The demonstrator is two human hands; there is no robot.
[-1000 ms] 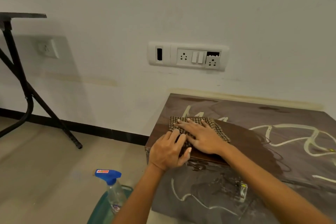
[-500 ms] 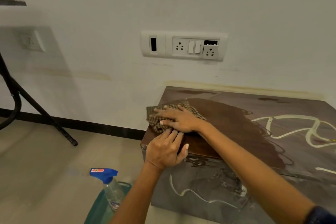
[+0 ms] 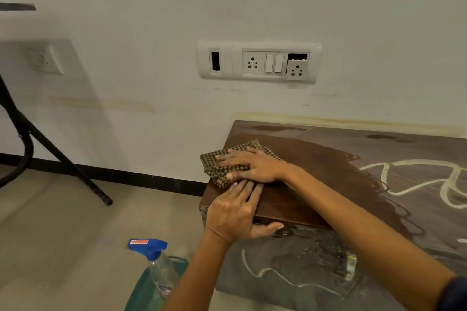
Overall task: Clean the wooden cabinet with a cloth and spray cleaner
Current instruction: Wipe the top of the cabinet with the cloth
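Since a second back, cloth (image 3: 212,166) and right hand (image 3: 255,166) had slid toward 9 o'clock from further in on the top, so the cloth's corner overhung the left edge of the wooden cabinet (image 3: 316,156). Left hand (image 3: 233,212) had stayed on the front edge.

Far left, spray bottle (image 3: 158,260) with a blue trigger head stood upright on a teal container (image 3: 137,295) on the floor. It sat at 7 o'clock from the left hand, well apart, untouched.

Left hand lay flat near the front-left corner. Fingers were straight, pointing 12 to 1 o'clock, tips just beside the cloth's near edge. Thumb stretched along the front face under the lip. It gripped nothing, a brace only.

Cloth was checked brown and crumpled, long axis roughly 9-to-3, at the top's left edge. Right hand pressed on it palm down, fingers straight and spread toward 9 o'clock, none curled round the fabric. Forearm came in from 4 to 5 o'clock.

Key relation: a wiped dark-brown band ran from the cloth toward 3 to 4 o'clock. The dusty grey patch (image 3: 404,144) with pale squiggles lay beyond it, at 3 o'clock from the right hand. A grey strip also ran along the wall at 1 o'clock.

Judged: the left end of the stroke was reached, and the next pass likely headed rightward. Right hand was already placed for it. The bottle sat nearer the left hand if more spray was needed.
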